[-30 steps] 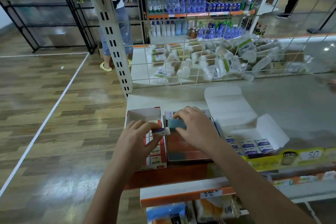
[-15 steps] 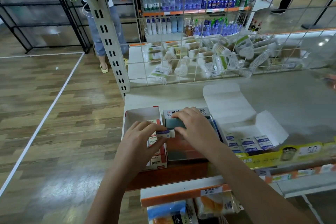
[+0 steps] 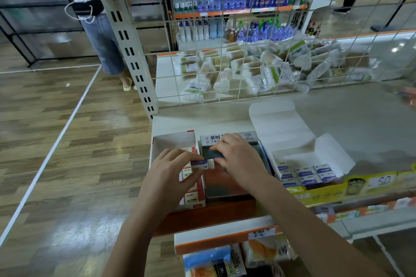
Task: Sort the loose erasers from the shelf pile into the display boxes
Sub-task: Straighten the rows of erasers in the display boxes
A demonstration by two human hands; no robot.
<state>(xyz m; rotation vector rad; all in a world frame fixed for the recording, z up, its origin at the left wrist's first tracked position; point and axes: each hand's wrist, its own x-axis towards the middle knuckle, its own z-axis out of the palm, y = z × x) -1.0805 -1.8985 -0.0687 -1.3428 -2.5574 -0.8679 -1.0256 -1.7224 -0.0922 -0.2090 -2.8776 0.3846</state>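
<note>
Left hand [image 3: 167, 177] still pinches the white eraser [image 3: 203, 163]; right hand [image 3: 238, 157] keeps pinching a dark eraser [image 3: 215, 154] over the middle box [image 3: 227, 186] — neither placed yet.

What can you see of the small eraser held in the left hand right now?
The eraser is a small white block in a blue-and-white paper sleeve with print too blurred to read. It lies roughly level, its bare white end pointing right. The left hand pinches its sleeved end between thumb and fingers, above the seam between the red-and-white box and the dark middle box. The right hand sits beside it.
</note>
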